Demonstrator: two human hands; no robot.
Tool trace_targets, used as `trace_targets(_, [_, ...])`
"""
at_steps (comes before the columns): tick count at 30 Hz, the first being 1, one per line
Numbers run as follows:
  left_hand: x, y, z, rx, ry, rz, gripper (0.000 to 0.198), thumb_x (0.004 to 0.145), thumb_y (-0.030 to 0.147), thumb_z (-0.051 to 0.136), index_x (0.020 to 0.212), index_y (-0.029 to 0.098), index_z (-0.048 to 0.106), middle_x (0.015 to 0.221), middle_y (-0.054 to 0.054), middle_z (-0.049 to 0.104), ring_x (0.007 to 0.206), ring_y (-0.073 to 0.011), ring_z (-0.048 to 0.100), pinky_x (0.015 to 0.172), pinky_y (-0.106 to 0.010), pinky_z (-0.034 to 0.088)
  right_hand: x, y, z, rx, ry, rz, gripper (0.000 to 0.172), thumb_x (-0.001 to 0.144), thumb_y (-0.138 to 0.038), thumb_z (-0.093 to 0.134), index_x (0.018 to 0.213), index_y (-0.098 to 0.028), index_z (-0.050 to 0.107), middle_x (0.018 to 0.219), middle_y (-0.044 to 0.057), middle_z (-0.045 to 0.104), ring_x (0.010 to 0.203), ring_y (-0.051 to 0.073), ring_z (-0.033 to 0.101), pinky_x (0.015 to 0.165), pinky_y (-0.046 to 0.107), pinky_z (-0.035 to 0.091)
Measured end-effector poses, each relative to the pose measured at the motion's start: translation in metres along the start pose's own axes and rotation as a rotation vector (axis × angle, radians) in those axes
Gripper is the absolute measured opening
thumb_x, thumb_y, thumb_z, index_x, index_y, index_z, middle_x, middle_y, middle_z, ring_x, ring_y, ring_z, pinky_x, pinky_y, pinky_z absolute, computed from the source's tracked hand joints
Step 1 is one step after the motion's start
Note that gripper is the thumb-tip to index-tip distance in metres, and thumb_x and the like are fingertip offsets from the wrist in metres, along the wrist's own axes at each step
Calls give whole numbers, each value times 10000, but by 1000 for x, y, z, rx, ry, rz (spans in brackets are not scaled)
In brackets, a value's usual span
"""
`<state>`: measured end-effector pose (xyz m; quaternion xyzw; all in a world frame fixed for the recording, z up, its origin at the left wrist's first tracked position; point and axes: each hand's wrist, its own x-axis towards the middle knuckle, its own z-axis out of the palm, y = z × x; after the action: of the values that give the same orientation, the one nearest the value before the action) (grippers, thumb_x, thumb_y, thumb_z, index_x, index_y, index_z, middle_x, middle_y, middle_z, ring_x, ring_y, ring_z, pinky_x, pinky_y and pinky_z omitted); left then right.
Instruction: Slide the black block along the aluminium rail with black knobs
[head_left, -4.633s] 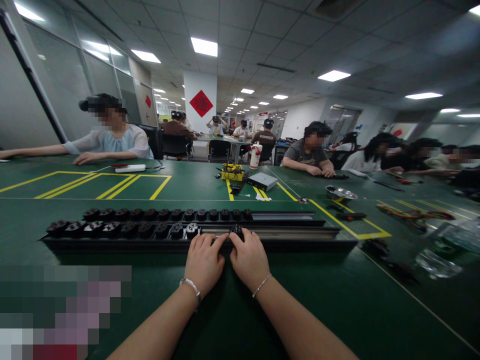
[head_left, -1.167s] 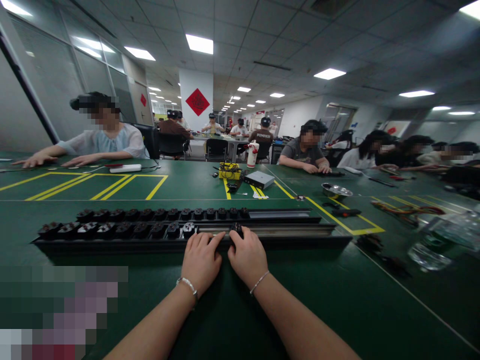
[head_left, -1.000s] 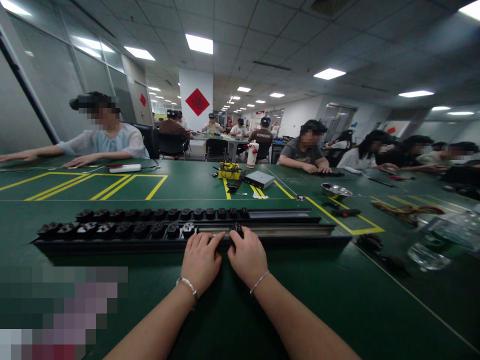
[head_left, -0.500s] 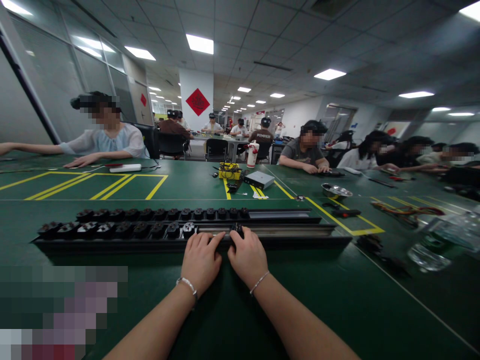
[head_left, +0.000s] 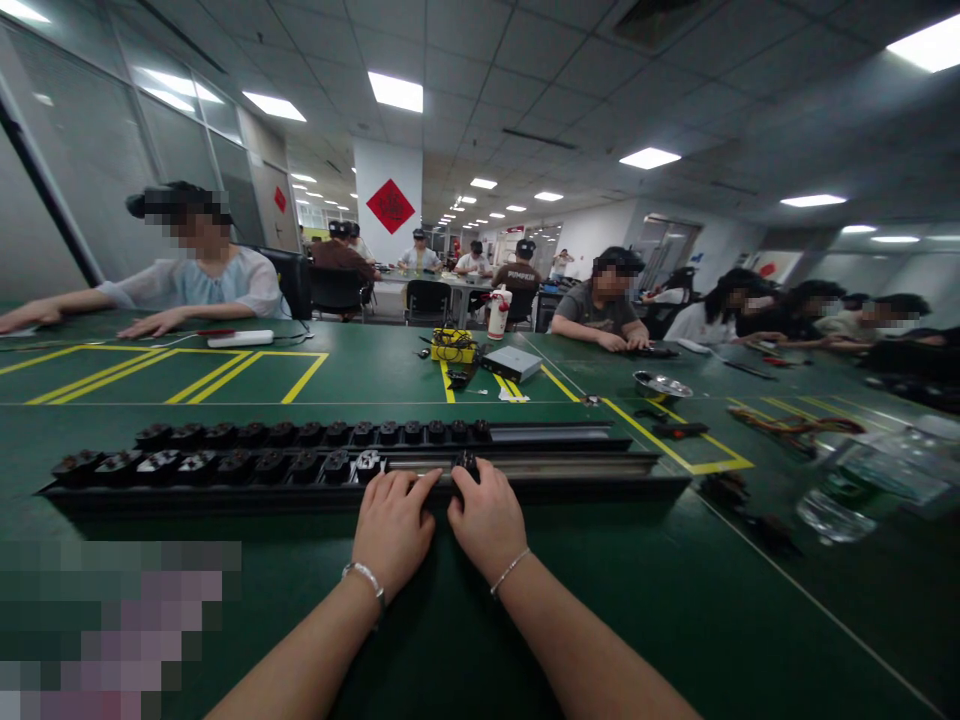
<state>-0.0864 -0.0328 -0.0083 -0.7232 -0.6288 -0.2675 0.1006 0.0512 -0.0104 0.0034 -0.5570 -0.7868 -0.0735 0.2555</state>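
Two long black rails lie across the green table in front of me. The near rail carries a row of several black socket modules on its left half. The far rail holds a similar row. My left hand rests on the near rail's front edge, fingers curled over it. My right hand sits beside it, its fingertips pressing on a single black module in the rail channel. Both wrists wear thin bracelets.
A yellow box and a grey box sit mid-table, a metal bowl and coloured wires to the right, a clear plastic bottle lying at the far right. Other people work at the table's far side.
My hands stay on the near rail at the same spot. The view has shifted slightly, so everything sits a little further left in the picture.
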Motion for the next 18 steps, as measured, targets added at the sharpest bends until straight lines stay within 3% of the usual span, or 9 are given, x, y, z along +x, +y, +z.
trace_targets(18, [1, 0, 0, -6, 9, -6, 488, 715, 167, 489, 1183, 294, 543, 1006, -30, 608, 1018, -208, 501, 1031, -419, 282, -3, 1, 4, -7, 45, -9, 306, 749, -204, 526, 1044, -240, 599, 1122, 96, 513, 1010, 224, 470, 910, 337, 371])
